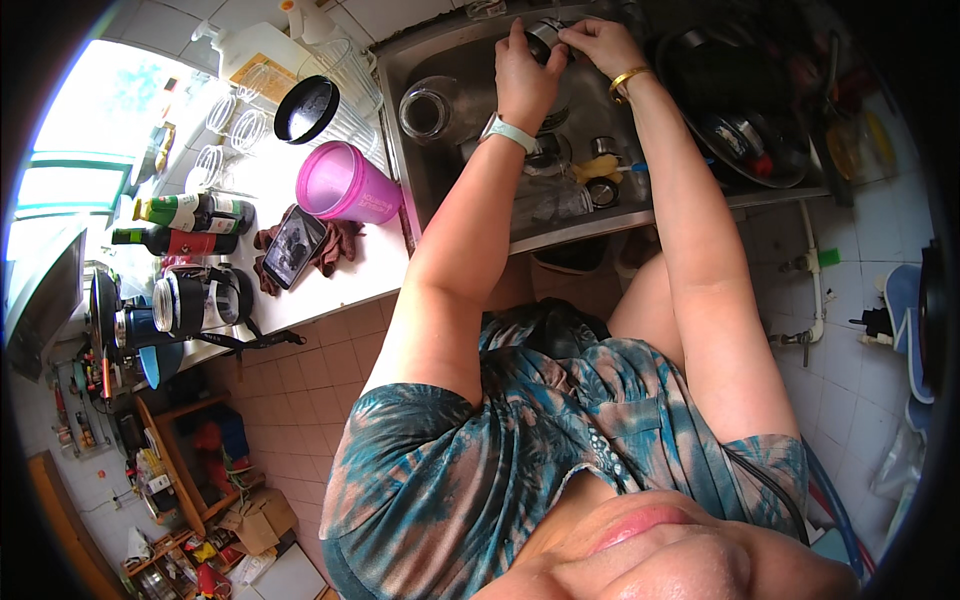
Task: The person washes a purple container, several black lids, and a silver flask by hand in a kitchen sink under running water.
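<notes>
Over the far part of the steel sink (384, 97), my left hand (526, 79) grips a small round metal-and-black lid or cup (541, 41). My right hand (606, 46) pinches its right edge, and the fingers hide part of it. A clear glass jar (424, 111) stands in the sink to the left of my left hand. Below my hands lie a small metal cap (603, 145), a yellow cloth or sponge (596, 168), a round black lid (601, 193) and a clear container (559, 202).
On the left counter (360, 277) are a pink tumbler (349, 182), a black lid (306, 109), a phone (295, 246) on a brown cloth (337, 244), bottles (196, 213) and a jug-like vessel (202, 300). A metal basin (787, 169) holding items stands right of the sink.
</notes>
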### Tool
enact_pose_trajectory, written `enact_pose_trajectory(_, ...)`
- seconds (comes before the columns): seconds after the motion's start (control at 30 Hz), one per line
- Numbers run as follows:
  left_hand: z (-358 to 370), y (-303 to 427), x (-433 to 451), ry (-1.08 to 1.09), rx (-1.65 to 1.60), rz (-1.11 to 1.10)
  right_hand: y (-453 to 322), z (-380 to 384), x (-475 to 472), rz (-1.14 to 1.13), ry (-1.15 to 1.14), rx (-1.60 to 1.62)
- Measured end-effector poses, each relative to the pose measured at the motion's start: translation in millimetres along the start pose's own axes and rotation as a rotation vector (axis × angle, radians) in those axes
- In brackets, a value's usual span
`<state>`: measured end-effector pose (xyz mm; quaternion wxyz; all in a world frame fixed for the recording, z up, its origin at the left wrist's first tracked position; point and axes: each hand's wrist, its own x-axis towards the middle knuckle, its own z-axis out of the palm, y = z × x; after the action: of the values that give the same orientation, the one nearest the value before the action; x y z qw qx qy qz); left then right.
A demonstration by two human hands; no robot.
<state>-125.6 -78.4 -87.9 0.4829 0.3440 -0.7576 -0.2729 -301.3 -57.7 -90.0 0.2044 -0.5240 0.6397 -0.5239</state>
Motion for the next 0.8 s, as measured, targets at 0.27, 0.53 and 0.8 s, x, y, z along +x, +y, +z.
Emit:
enact_pose_trajectory(0.27,7.9,1.0,0.7,0.016,0.016,0.043,18.2,-5.6,7.3,-0.004,0.034,0.083)
enact_pose_trajectory(0.53,-1.0,-3.4,3.7,0.169,-0.104,0.047,-7.8,3.5,-2.4,0.009,-0.064,0.05)
enact_pose_trajectory(0.8,-7.6,9.4,2.9,0.141,0.048,0.189,-3.4,3.1,-5.4,0.152,-0.099,0.276)
